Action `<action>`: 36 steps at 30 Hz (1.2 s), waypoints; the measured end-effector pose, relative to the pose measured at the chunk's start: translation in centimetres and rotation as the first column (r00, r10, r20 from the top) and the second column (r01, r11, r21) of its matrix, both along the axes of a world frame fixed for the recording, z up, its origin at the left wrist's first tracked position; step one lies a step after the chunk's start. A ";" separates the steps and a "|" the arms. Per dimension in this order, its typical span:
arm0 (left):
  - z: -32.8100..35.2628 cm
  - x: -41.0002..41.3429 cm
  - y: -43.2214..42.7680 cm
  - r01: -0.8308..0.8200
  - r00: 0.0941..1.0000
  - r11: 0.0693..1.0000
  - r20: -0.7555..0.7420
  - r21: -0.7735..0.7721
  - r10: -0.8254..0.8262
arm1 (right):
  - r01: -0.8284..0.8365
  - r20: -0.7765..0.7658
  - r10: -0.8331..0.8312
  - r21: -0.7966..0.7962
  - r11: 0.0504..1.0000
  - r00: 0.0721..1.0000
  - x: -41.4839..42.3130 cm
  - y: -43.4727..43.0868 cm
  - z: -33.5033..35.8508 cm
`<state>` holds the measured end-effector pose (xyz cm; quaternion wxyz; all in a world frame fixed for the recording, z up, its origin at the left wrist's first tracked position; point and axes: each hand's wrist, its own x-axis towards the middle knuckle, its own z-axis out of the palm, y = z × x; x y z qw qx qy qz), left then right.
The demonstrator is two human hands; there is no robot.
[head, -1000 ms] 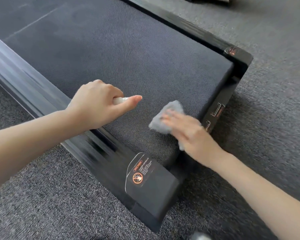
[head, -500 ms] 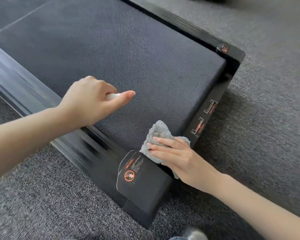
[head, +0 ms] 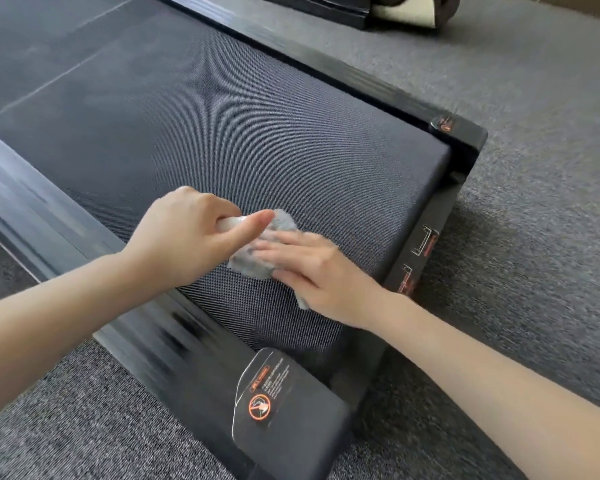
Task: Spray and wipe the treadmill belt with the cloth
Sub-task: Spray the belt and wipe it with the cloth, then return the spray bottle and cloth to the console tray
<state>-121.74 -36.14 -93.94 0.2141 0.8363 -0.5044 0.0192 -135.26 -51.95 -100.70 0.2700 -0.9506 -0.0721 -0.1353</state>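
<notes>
Pressing the grey cloth (head: 255,263) flat on the belt (head: 257,133) near its end with your right hand (head: 312,268), fingers straight, while your left hand (head: 187,237) curls round a pale sprayer (head: 230,223), you seem mid-wipe, most of the belt's length left to cover.

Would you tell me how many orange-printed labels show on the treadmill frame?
4 labels: one on the near corner cover, one on the far corner, two on the end panel. Others may be hidden.

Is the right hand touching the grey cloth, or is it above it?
Touching. The head view shows the right hand lying flat on the grey cloth, its fingers covering part of it on the treadmill belt.
</notes>
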 end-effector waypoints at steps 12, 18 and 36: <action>-0.7 1.7 0.0 -0.059 0.998 0.998 -0.037 0.022 0.059 | 0.194 -0.047 -0.220 -0.319 0.928 0.974 2.6 -5.9 -1.7; -1.1 1.8 -0.6 -0.035 0.997 0.999 -0.063 0.025 0.036 | 0.528 -0.241 -0.671 -0.457 0.716 0.701 3.7 -17.5 -1.5; -0.4 1.2 0.7 -0.075 0.995 0.994 -0.065 0.075 0.079 | 0.002 -0.174 -0.044 -0.233 0.972 0.984 -6.5 -1.5 -1.7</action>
